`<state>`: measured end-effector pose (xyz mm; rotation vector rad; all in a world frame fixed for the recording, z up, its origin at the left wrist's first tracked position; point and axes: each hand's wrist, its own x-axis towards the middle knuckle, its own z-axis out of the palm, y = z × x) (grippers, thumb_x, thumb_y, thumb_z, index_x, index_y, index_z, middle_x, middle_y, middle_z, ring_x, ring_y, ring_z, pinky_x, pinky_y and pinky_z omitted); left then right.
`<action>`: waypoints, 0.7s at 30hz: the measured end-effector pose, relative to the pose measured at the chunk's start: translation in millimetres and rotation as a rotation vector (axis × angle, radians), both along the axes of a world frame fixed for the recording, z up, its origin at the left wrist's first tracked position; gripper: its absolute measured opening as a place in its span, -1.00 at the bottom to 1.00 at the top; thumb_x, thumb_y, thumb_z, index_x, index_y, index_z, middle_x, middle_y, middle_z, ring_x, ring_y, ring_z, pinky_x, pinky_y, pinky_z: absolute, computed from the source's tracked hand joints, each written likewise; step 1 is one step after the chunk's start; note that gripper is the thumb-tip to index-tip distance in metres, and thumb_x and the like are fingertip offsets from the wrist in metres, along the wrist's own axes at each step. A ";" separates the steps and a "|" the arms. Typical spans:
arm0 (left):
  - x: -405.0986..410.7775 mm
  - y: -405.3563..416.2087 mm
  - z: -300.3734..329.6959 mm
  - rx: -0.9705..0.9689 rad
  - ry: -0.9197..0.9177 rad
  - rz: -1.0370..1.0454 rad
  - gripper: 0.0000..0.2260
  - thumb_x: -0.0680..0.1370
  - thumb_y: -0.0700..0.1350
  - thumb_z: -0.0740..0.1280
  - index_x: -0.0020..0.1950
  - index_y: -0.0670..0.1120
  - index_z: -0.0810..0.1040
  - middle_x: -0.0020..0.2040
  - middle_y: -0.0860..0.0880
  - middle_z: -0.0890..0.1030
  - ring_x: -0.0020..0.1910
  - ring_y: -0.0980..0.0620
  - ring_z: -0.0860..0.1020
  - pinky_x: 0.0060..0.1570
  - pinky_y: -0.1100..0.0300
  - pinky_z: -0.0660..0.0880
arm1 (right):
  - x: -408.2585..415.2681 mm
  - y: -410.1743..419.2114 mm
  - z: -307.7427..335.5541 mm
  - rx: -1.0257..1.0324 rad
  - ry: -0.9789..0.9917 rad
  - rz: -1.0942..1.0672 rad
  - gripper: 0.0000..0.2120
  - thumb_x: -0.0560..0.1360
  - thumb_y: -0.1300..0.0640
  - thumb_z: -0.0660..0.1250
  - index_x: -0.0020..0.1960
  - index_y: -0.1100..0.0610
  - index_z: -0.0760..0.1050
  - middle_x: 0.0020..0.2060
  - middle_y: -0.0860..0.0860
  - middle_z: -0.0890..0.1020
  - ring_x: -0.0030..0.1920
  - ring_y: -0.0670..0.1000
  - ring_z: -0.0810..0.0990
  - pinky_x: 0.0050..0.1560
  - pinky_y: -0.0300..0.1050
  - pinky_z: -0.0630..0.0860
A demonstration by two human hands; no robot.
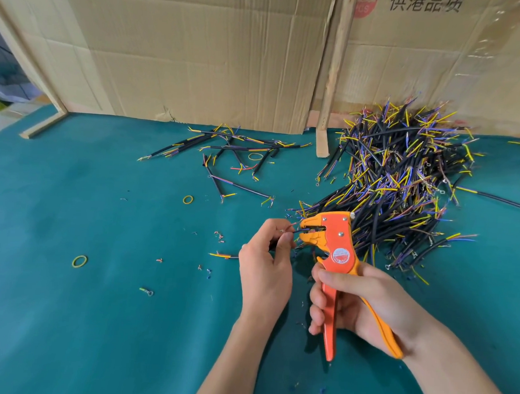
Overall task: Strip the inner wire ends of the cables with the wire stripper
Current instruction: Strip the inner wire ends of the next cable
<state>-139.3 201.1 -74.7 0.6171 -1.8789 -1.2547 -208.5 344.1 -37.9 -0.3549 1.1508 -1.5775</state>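
Right hand point(364, 302) wrapped around both handles of the orange wire stripper point(337, 248), head pointing left. Left hand point(265, 256) pinches a short black cable point(284, 234), an inner wire end fed into the stripper's mouth; looks clamped, hard to tell. Big pile of cables point(402, 179) just behind on the green mat point(99, 309), smaller scatter point(234, 154) by the cardboard wall point(199, 60)

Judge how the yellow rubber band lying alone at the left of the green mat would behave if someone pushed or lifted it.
The yellow rubber band lies flat as a thin loop, so it would probably slide, not roll. It looks very light and floppy, likely sagging out of shape when lifted. The green mat looks cloth-like, so it may drag a little.
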 end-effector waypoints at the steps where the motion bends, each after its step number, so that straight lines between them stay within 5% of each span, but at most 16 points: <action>1: 0.0 -0.1 0.0 -0.002 -0.002 0.000 -0.82 0.60 -0.24 0.32 -0.09 0.03 0.54 -0.29 0.06 0.59 -0.31 -0.02 0.47 -0.23 0.09 0.44 | -0.1 -0.3 -0.2 0.002 0.002 -0.006 -0.74 0.42 0.18 0.51 -0.02 0.25 0.48 -0.29 0.26 0.49 -0.33 0.24 0.53 -0.21 0.20 0.59; 21: 0.8 1.3 1.6 0.013 -0.018 0.010 -0.82 0.60 -0.25 0.34 -0.10 0.02 0.57 -0.28 0.02 0.59 -0.29 -0.07 0.48 -0.18 0.04 0.46 | 1.1 -1.7 0.9 0.012 0.007 -0.001 -0.78 0.43 0.10 0.47 -0.15 0.23 0.50 -0.36 0.20 0.43 -0.42 0.18 0.47 -0.34 0.09 0.54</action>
